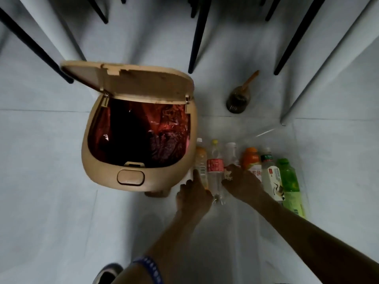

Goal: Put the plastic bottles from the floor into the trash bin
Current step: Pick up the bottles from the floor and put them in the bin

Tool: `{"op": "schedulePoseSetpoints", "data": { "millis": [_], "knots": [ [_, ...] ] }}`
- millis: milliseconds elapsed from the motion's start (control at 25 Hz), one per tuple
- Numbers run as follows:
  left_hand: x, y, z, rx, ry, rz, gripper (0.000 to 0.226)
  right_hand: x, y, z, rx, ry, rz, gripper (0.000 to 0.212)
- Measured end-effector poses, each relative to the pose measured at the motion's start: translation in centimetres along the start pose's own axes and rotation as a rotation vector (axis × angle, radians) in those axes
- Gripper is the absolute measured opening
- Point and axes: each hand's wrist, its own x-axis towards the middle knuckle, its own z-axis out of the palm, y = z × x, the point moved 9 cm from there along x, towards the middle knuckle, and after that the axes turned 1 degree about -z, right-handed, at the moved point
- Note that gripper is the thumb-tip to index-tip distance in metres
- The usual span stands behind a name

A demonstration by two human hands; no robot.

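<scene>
Several plastic bottles lie side by side on the floor right of a beige trash bin (106, 173), whose lid (143, 78) stands open over a red liner. From the left: an orange-tinted bottle (201, 160), a clear red-labelled bottle (215, 167), a clear white-capped bottle (230, 152), an orange-topped bottle (251, 160), a white bottle (271, 175), a green bottle (289, 179). My left hand (193, 194) rests at the orange-tinted bottle, fingers spread beside it. My right hand (243, 182) lies over the clear white-capped bottle; its fingers hide whether they grip.
Black chair legs (198, 37) and pale table legs (320, 64) stand behind the bin and bottles. A dark brush-like object with a wooden handle (239, 97) lies behind the bottles. My shoe (106, 273) shows at the bottom edge. The floor is pale tile.
</scene>
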Motion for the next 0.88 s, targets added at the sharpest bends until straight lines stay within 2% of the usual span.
{"op": "schedulePoseSetpoints", "data": {
  "millis": [80, 160, 240, 320, 360, 440, 520, 560, 640, 720, 880],
  "knots": [
    [3.2, -1.3, 3.0, -0.020, 0.014, -0.023, 0.075, 3.3, 1.2, 1.5, 0.057, 0.059, 0.004, 0.019],
    [5.2, -2.5, 4.7, -0.143, 0.055, -0.057, 0.079, 5.2, 2.2, 3.2, 0.114, 0.122, 0.020, 0.028],
    [5.5, -2.8, 4.3, -0.337, 0.212, -0.042, 0.079, 6.1, 2.7, 4.8, 0.185, 0.132, 0.036, 0.037],
    [5.9, -3.3, 3.4, -0.406, 0.340, -0.019, 0.067, 6.6, 3.2, 5.7, 0.238, 0.126, 0.079, 0.044],
    [6.1, -3.4, 4.1, -0.406, 0.276, -0.043, 0.063, 6.7, 3.5, 6.0, 0.258, 0.118, 0.104, 0.047],
    [5.8, -4.4, 6.4, -0.587, 0.060, -0.163, 0.063, 6.4, 4.1, 6.8, 0.348, 0.069, 0.139, 0.042],
    [5.0, -5.5, 7.0, -0.785, -0.013, -0.242, 0.061, 5.4, 4.6, 7.0, 0.508, -0.007, 0.148, 0.030],
    [4.6, -5.5, 6.9, -0.837, -0.058, -0.219, 0.058, 4.8, 4.6, 6.7, 0.589, -0.040, 0.142, 0.026],
    [2.2, -3.9, 4.1, -0.813, -0.124, -0.125, 0.064, 3.5, 4.1, 4.8, 0.728, -0.071, 0.111, 0.020],
    [-0.9, -1.3, 1.0, -0.711, -0.171, 0.073, 0.074, 1.9, 2.4, 1.6, 0.849, -0.062, 0.019, 0.026],
    [-10.4, 4.9, -7.2, -0.517, -0.350, 0.434, 0.076, -1.7, -1.8, -8.2, 1.139, 0.167, -0.263, 0.033]
  ]
}}
